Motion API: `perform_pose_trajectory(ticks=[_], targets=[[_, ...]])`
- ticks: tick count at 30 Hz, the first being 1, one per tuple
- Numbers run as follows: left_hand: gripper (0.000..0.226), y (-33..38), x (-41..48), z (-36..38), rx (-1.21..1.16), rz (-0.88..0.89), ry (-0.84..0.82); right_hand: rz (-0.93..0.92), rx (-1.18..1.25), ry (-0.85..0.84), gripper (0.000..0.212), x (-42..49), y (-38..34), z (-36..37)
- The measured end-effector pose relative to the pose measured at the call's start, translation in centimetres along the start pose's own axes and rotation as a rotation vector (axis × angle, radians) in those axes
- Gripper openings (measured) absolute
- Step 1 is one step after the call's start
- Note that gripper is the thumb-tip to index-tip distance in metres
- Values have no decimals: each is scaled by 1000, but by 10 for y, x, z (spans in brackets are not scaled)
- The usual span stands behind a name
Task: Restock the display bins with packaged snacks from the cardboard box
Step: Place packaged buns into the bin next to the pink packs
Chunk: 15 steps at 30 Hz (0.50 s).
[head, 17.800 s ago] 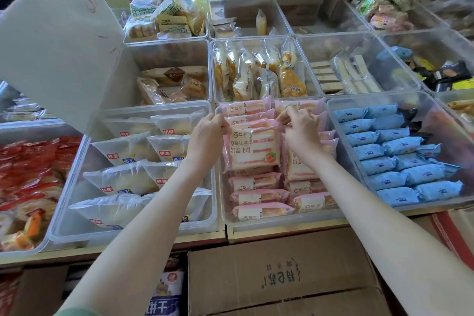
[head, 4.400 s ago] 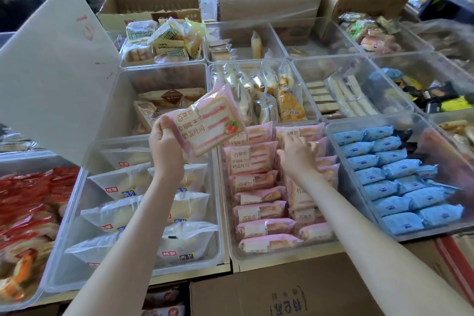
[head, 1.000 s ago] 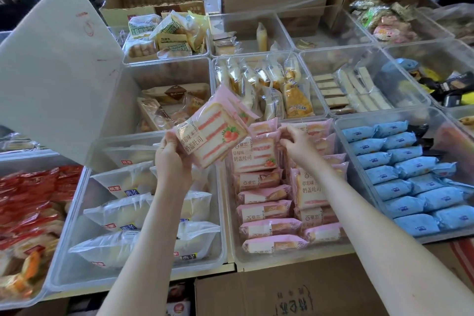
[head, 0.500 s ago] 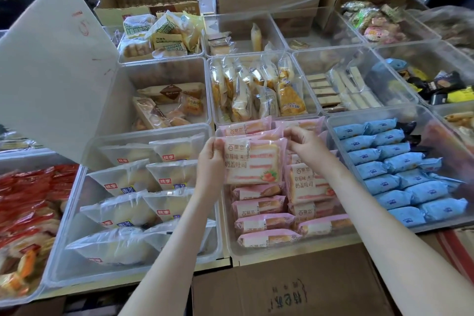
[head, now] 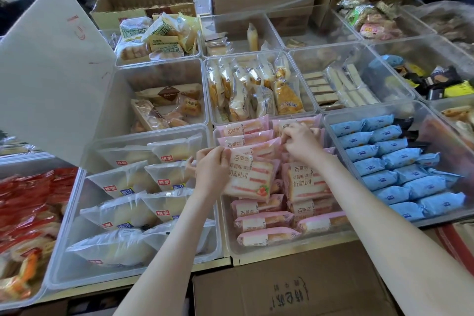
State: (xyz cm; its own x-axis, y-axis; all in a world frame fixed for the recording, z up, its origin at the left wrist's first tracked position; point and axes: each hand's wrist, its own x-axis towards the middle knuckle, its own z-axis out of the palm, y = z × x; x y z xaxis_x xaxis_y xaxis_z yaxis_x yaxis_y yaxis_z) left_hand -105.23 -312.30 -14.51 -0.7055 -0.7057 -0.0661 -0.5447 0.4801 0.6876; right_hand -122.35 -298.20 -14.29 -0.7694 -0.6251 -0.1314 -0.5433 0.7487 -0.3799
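A clear display bin [head: 287, 253] in the front row holds two columns of pink strawberry toast packs [head: 264, 221]. My left hand [head: 211, 170] grips the left edge of one pink toast pack [head: 250, 178], which lies tilted on top of the left column. My right hand [head: 301, 142] reaches into the back of the bin, fingers pinching the packs standing at the top of the right column. A cardboard box [head: 295, 287] sits closed below the bins' front edge, under my forearms.
Left of the pink bin stands a bin of white bread packs [head: 133, 215]; right of it, a bin of blue packs [head: 400, 169]. Further bins of pastries [head: 256, 90] fill the rows behind. A raised white lid [head: 48, 67] leans at the left. Red packs [head: 28, 202] lie far left.
My left hand has brought the pink toast pack down from above the white-bread bin onto the left column. My right hand has stayed at the back packs of the right column.
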Motion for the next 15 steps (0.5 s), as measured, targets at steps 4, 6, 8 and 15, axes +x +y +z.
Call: perform_pose_trajectory(ticks=[4,6,8,15], targets=[[29,-1,5,5,9,3,18,8,23,68,9,0,3,5],[27,-2,3,8,-23,-26,71,-30,163,188,10,-9,-2,5],[26,-2,0,11,-60,-41,115,-125,198,170,15,-22,-7,6],[28,4,-6,9,-433,-85,257,-195,68,-178,87,-55,-19,4]])
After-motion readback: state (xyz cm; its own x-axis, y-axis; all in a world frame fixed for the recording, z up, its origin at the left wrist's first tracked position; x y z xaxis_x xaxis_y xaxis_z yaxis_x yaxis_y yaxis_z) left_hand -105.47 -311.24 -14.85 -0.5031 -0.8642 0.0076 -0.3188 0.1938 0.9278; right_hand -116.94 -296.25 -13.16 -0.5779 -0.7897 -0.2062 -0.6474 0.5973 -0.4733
